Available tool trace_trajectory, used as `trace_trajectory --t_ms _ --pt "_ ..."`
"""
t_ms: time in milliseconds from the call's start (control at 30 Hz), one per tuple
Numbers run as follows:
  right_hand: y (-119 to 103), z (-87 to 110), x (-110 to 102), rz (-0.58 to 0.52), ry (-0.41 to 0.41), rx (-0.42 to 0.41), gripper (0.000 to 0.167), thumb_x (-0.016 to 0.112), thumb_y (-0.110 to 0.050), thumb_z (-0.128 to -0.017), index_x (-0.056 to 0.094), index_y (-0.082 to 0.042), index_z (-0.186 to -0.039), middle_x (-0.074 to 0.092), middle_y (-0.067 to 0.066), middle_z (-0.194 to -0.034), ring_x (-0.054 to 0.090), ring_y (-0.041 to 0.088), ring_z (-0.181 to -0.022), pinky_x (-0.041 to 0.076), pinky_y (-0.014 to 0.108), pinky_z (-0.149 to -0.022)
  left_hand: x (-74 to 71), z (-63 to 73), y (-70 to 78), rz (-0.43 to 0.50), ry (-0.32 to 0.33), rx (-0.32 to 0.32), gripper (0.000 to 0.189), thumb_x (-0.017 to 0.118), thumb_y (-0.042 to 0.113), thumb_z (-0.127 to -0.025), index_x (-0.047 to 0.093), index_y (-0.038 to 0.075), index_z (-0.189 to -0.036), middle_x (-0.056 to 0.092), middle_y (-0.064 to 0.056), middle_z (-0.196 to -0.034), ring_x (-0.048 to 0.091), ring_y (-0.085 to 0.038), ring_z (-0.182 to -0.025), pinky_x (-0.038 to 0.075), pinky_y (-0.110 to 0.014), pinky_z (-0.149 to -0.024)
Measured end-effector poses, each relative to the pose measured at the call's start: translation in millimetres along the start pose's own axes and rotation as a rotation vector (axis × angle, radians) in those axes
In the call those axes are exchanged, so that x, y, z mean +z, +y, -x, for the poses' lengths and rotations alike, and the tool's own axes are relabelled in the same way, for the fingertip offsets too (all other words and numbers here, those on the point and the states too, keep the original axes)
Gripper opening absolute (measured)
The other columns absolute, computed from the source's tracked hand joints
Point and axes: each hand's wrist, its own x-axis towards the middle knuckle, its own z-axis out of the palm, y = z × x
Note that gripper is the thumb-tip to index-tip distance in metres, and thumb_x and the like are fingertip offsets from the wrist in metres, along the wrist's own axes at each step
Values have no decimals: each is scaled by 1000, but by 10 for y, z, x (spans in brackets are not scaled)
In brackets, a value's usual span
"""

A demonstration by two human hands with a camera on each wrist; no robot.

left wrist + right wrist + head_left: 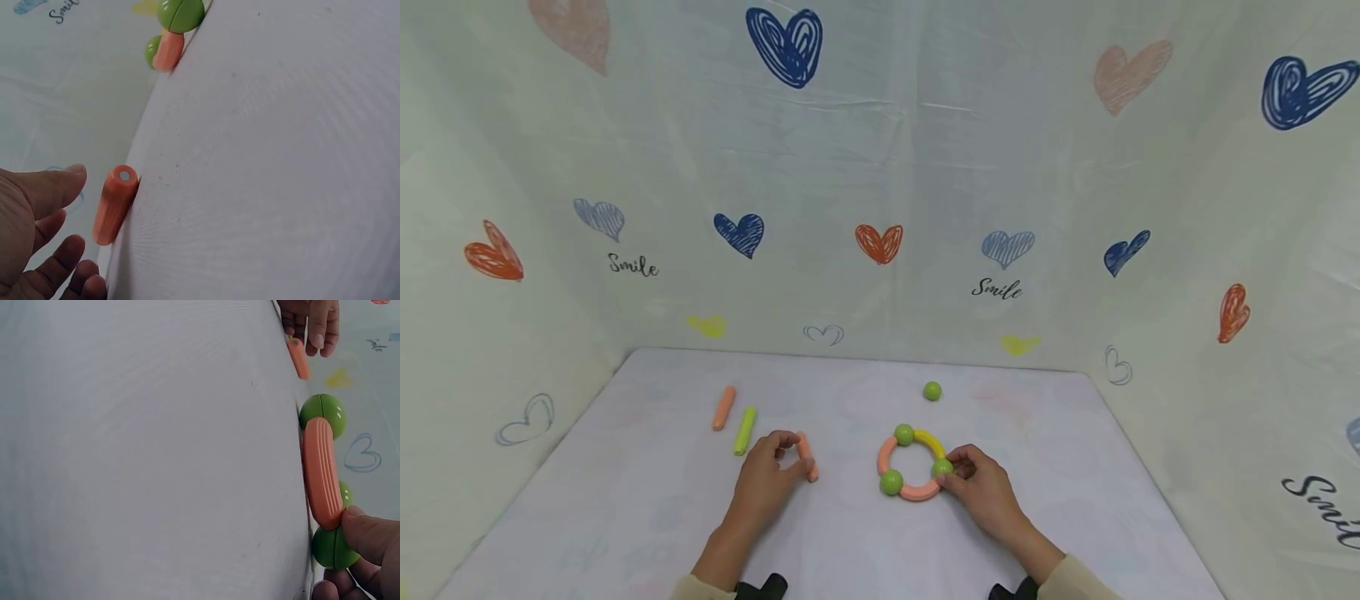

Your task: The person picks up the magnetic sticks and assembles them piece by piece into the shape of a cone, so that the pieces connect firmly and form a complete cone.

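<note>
A ring of pieces lies right of the middle: two curved orange rods (921, 492), a curved yellow rod (929, 442) and three green balls between them. My right hand (987, 492) pinches the ring's right-hand green ball (335, 548) between thumb and fingers. On the left, my left hand (767, 475) is beside a straight orange rod (115, 205) with a small silvery disc in its end. In the left wrist view, thumb and fingers are spread, with a gap between them and that rod.
A second straight orange rod (724, 408) and a yellow-green rod (745, 431) lie farther left on the white table (842, 550). Beyond the ring sits a loose green ball (932, 391). A heart-printed curtain (925, 167) stands behind the table and along its sides.
</note>
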Motion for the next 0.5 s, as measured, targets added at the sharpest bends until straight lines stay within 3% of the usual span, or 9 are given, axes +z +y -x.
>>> trace_trajectory --t_ms 500 --pt "-12 -48 36 14 -18 -43 29 85 -20 -89 77 -14 -117 70 -5 -95 60 11 -88 48 25 -72 33 41 -4 -7 0 7 47 83 18 -91 64 2 -130 65 -17 -130 59 -36 -127 50 -55 -106"
